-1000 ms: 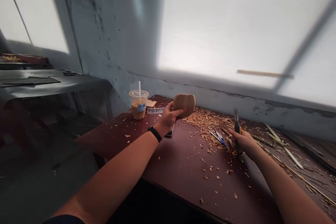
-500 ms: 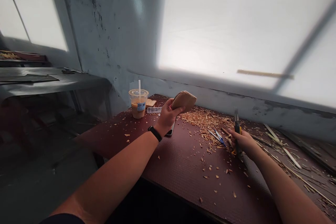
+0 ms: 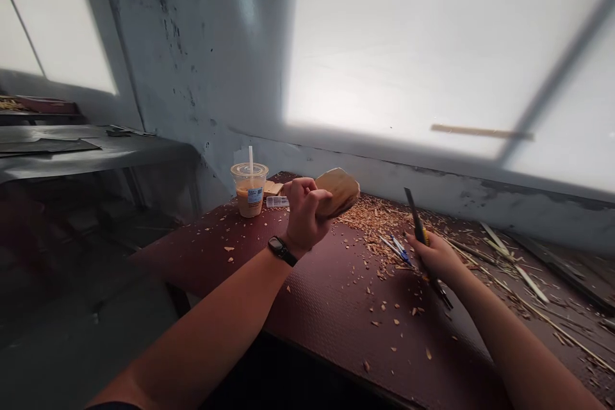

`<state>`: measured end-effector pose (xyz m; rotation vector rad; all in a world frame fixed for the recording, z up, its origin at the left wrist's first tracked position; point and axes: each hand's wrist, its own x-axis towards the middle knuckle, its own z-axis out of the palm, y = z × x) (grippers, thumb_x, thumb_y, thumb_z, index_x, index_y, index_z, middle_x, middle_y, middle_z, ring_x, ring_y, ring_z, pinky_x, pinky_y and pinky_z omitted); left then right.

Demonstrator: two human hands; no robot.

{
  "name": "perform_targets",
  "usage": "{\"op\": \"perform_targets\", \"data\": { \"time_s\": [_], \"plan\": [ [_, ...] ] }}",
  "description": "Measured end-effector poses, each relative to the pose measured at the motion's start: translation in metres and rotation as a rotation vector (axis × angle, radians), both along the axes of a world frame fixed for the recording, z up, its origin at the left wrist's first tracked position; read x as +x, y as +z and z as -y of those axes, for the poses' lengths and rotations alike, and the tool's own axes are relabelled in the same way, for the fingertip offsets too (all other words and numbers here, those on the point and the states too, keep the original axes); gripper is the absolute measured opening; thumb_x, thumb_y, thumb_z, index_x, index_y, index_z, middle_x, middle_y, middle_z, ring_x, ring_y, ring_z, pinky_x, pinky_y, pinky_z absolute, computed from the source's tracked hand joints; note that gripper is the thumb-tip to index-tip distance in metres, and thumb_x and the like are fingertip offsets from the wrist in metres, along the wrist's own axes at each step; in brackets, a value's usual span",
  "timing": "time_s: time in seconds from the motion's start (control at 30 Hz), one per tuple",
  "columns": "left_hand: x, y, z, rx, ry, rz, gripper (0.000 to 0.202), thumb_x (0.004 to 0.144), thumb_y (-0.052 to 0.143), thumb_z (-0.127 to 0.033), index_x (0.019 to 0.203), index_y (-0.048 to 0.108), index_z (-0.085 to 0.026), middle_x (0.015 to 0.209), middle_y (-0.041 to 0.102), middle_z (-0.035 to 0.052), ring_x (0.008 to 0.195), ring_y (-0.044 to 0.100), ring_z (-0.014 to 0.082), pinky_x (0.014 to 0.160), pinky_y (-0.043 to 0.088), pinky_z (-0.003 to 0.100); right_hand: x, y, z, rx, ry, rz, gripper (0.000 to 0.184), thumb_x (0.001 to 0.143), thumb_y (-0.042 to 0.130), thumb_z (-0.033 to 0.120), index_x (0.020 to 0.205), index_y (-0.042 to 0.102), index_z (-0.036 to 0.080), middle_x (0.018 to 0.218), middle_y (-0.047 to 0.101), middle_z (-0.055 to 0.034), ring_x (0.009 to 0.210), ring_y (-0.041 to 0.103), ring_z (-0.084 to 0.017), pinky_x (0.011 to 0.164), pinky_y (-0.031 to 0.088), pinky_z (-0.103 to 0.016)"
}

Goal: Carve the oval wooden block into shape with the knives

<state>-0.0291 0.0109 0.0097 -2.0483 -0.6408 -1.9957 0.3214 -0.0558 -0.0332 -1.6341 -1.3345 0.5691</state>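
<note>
A flat, rounded piece of wood (image 3: 340,192) with faceted edges is gripped at its left side by my left hand (image 3: 307,218), which holds it above the table. My right hand (image 3: 439,259) is wrapped round a utility knife (image 3: 419,221) with a black and yellow handle. Its blade end points up and slightly left, apart from the wood. Just left of the right hand, blue and white pens (image 3: 398,250) lie among the wood shavings (image 3: 372,218). The palm side of my right hand is hidden.
On the dark red table (image 3: 327,314), a plastic cup with a straw (image 3: 250,192) stands at the back left, beside a clear plastic case (image 3: 277,202) and a small wood block (image 3: 273,188). Wood strips (image 3: 516,262) lie at the right. The wall (image 3: 327,157) borders the table's far side.
My left hand has turned over at the wrist, tilting the piece of wood so more of its face shows. The knife in my right hand has tipped its upper end to the left.
</note>
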Motion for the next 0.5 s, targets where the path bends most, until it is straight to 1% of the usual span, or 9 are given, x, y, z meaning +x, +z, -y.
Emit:
{"op": "perform_targets", "data": {
  "time_s": [0.07,0.1,0.13,0.17,0.23,0.3,0.37,0.43,0.5],
  "plan": [
    [0.002,-0.001,0.004,0.052,0.011,-0.037,0.057,0.061,0.069,-0.007,0.111,0.058,-0.031,0.113,0.043,0.0071,0.103,0.043,0.0276,0.092,0.043,0.048,-0.016,0.004,0.004,0.003,0.052,-0.051,0.039,0.085,0.077,0.052,0.077,0.056,0.020,0.060,0.053,0.0041,0.050,0.047,-0.010,0.046,0.040,-0.023],
    [0.004,-0.002,0.008,0.070,0.010,-0.059,0.059,0.060,0.068,-0.006,0.112,0.058,-0.032,0.114,0.043,0.0074,0.105,0.042,0.0281,0.092,0.043,0.048,-0.027,0.008,0.006,0.009,0.078,-0.089,0.045,0.080,0.080,0.057,0.073,0.052,0.021,0.054,0.049,0.0050,0.047,0.044,-0.010,0.043,0.035,-0.023],
    [0.007,-0.004,0.011,0.080,0.005,-0.081,0.061,0.059,0.068,-0.006,0.113,0.058,-0.033,0.116,0.043,0.0076,0.106,0.042,0.0286,0.093,0.042,0.048,-0.038,0.012,0.010,0.017,0.104,-0.133,0.050,0.077,0.080,0.062,0.073,0.049,0.023,0.052,0.047,0.0052,0.045,0.043,-0.011,0.041,0.033,-0.024],
    [0.011,-0.006,0.015,0.083,-0.006,-0.104,0.061,0.059,0.068,-0.006,0.113,0.059,-0.033,0.117,0.044,0.0078,0.108,0.042,0.0290,0.094,0.042,0.049,-0.051,0.016,0.013,0.029,0.132,-0.187,0.053,0.077,0.076,0.069,0.076,0.048,0.024,0.054,0.049,0.0047,0.045,0.044,-0.012,0.041,0.035,-0.025],
    [0.023,-0.009,0.023,0.062,-0.046,-0.146,0.057,0.062,0.068,-0.007,0.112,0.062,-0.034,0.118,0.045,0.0077,0.110,0.042,0.0292,0.097,0.041,0.049,-0.076,0.028,0.022,0.061,0.208,-0.300,0.058,0.080,0.063,0.081,0.086,0.049,0.025,0.067,0.058,0.0014,0.050,0.050,-0.013,0.045,0.042,-0.027],
    [0.037,-0.013,0.029,0.010,-0.105,-0.173,0.047,0.068,0.069,-0.009,0.108,0.066,-0.033,0.118,0.047,0.0077,0.112,0.042,0.0292,0.101,0.041,0.050,-0.098,0.038,0.030,0.063,0.288,-0.370,0.070,0.081,0.046,0.092,0.095,0.054,0.024,0.070,0.062,-0.0021,0.046,0.046,-0.012,0.041,0.037,-0.027],
    [0.049,-0.016,0.032,-0.074,-0.177,-0.177,0.037,0.074,0.070,-0.011,0.105,0.069,-0.032,0.119,0.047,0.0082,0.115,0.041,0.0300,0.105,0.039,0.051,-0.111,0.046,0.036,0.073,0.331,-0.412,0.072,0.082,0.045,0.092,0.096,0.056,0.023,0.065,0.059,-0.0015,0.042,0.041,-0.011,0.037,0.031,-0.027],
    [0.057,-0.018,0.032,-0.182,-0.261,-0.172,0.031,0.077,0.071,-0.014,0.104,0.071,-0.030,0.123,0.046,0.0089,0.122,0.040,0.0319,0.111,0.036,0.055,-0.113,0.050,0.039,0.121,0.313,-0.447,0.062,0.083,0.054,0.084,0.092,0.054,0.023,0.060,0.053,0.0021,0.043,0.040,-0.010,0.037,0.029,-0.025],
    [0.060,-0.019,0.030,-0.306,-0.360,-0.162,0.033,0.079,0.074,-0.017,0.110,0.071,-0.030,0.134,0.042,0.0100,0.134,0.035,0.0355,0.117,0.030,0.059,-0.107,0.050,0.039,0.165,0.282,-0.456,0.055,0.084,0.062,0.077,0.087,0.051,0.024,0.056,0.050,0.0044,0.042,0.040,-0.010,0.037,0.029,-0.024]
  ]
}}
